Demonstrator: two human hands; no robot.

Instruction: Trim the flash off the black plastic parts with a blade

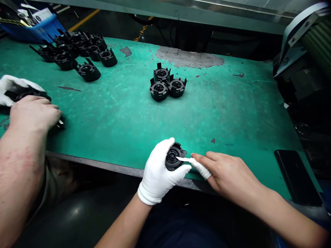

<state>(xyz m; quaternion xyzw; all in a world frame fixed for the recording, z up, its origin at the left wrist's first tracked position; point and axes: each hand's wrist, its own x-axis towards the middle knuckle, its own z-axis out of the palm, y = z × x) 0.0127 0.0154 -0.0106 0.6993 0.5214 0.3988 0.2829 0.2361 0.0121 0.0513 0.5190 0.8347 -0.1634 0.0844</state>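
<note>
Left hand [158, 175] gripping black round part [172, 154] at near edge of tabletop [116, 120], ribbed face pointing toward camera. Right hand [229, 170] pinching slim blade [183, 159], tip pointing left at part's centre, long axis running crosswise. Card [42, 14] in blue bin [42, 31] bearing marks too small to read.

The left hand [158, 172] holds a round black part [172, 153], the right hand [226, 170] a blade [183, 159].

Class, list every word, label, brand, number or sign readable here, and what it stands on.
No text can be read.
White item in the blue bin: dark marking, too small and blurred.
Black part in the left hand: no readable lettering.
Dark phone: no lettering visible.
</note>
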